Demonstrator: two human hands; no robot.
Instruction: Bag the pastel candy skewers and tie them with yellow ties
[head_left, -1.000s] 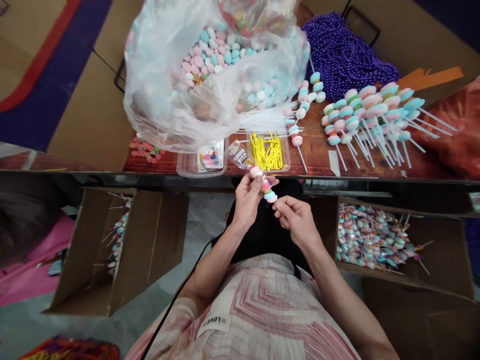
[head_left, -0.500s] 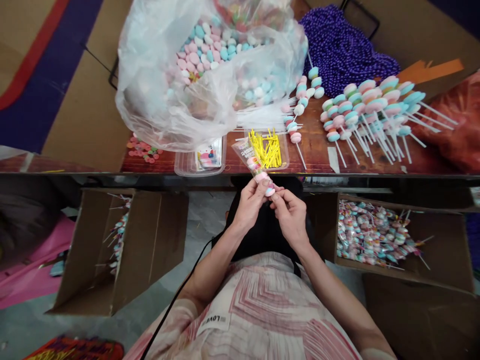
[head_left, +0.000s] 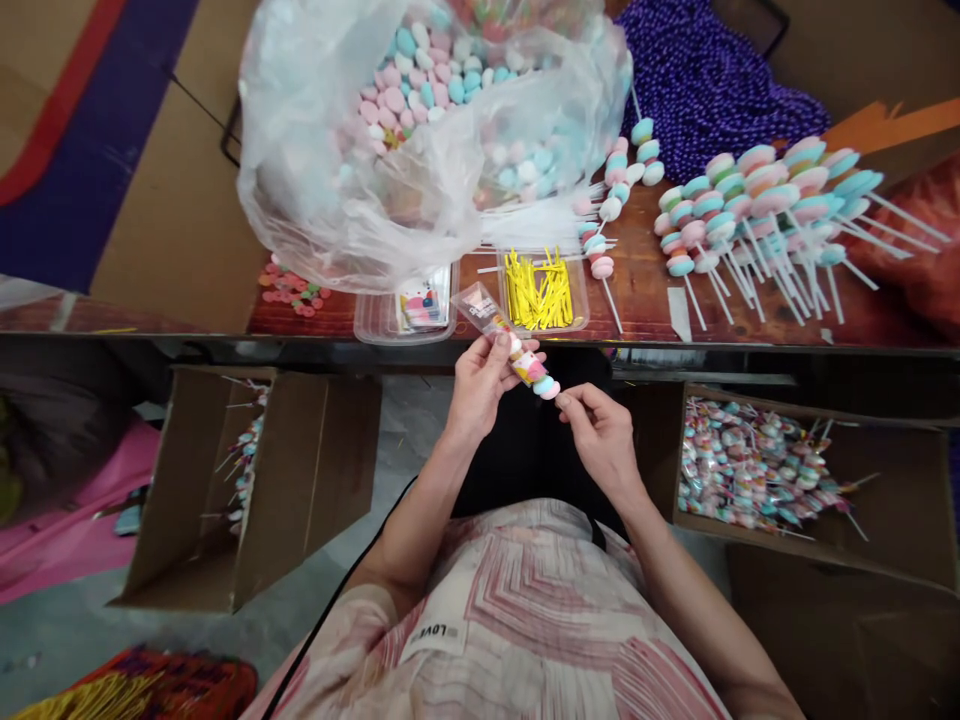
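Note:
My left hand [head_left: 478, 385] is closed around a small clear wrapper sleeve [head_left: 484, 309] that holds the top of a candy skewer [head_left: 534, 370] of pastel discs. My right hand [head_left: 604, 438] pinches the skewer's white stick just below the lowest disc. Both hands hover over my lap, just in front of the table edge [head_left: 675, 347]. A tray of yellow twist ties [head_left: 541, 292] sits on the table directly beyond my hands.
A big clear bag of pastel candies [head_left: 420, 130], purple beads [head_left: 712, 90] and a pile of bare candy skewers [head_left: 757, 215] lie on the table. A second clear tray [head_left: 409, 312] holds cards. Cardboard boxes of skewers stand at the left [head_left: 240, 470] and right [head_left: 757, 465].
My hands came together at the skewer, then my right hand drew back down along the stick. The wrapper sleeve now covers more of the candy.

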